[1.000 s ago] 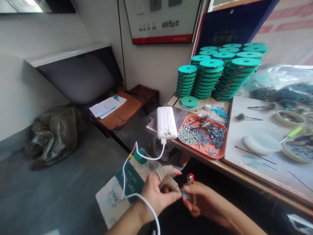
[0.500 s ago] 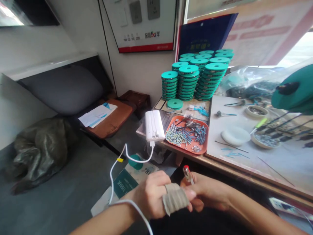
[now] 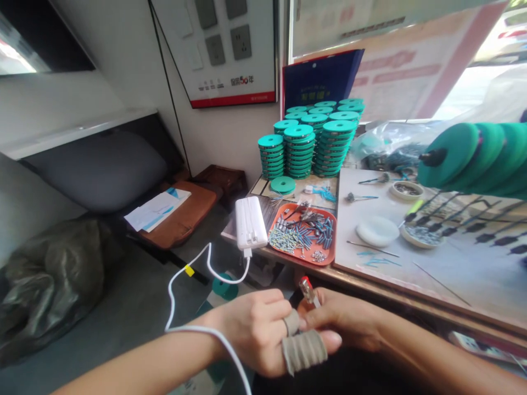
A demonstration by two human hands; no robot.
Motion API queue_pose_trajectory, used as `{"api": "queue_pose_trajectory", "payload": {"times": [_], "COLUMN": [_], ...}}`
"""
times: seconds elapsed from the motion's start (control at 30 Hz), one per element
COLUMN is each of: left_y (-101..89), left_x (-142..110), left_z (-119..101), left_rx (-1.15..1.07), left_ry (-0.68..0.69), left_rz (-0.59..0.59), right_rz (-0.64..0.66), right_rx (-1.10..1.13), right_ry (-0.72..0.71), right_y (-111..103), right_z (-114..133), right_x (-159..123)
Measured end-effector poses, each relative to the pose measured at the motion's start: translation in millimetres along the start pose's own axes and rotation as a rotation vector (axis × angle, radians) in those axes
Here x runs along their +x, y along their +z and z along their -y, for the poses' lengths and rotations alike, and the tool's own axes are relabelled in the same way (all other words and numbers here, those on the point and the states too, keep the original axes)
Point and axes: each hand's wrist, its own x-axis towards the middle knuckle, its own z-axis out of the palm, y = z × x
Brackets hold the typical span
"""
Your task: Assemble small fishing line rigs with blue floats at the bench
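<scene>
My left hand (image 3: 259, 329) is closed, its thumb and one finger wrapped in grey-beige tape. Its fingers curl out of sight beside my right hand, so what they hold, if anything, is hidden. My right hand (image 3: 346, 318) grips a lighter (image 3: 307, 291) with a red top and a metal hood, tilted up to the left. Both hands are close together below the table's front edge. A white cable (image 3: 222, 336) loops over my left forearm and runs up to a white power bank (image 3: 250, 222) at the table's left edge.
An orange tray (image 3: 332, 241) holds many small metal and blue parts. Behind it stand stacks of green spools (image 3: 298, 151). To the right are a white round lump (image 3: 377, 230), small dishes and a row of green discs (image 3: 450, 156). A brown chair (image 3: 185, 214) with papers is at left.
The view has shifted, so the table sits further left. My left thumb now stretches out straighter below the right hand. The lighter stays in my right hand.
</scene>
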Motion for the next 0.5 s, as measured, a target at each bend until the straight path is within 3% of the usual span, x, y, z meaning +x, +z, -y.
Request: {"api": "queue_pose_trajectory", "payload": {"times": [0.13,0.23,0.4,0.5], "left_y": [6.1,11.7,18.5,31.7], "left_x": [2,4,6,4], "left_z": [3,5,5,-2], "left_rx": [0.011,-0.013,-0.049,-0.220], "left_ry": [0.071,0.044,-0.117,-0.400], "left_rz": [0.104,0.174,-0.027,-0.163], "right_rz": [-0.035,-0.064,-0.062,-0.071], "right_rx": [0.036,0.083,0.145,0.163], "right_ry": [-0.031,-0.070,-0.093,-0.116], "right_y": [2,4,2,0], "right_z": [-2,-6,-11,-13], "right_x": [3,5,3,0]}}
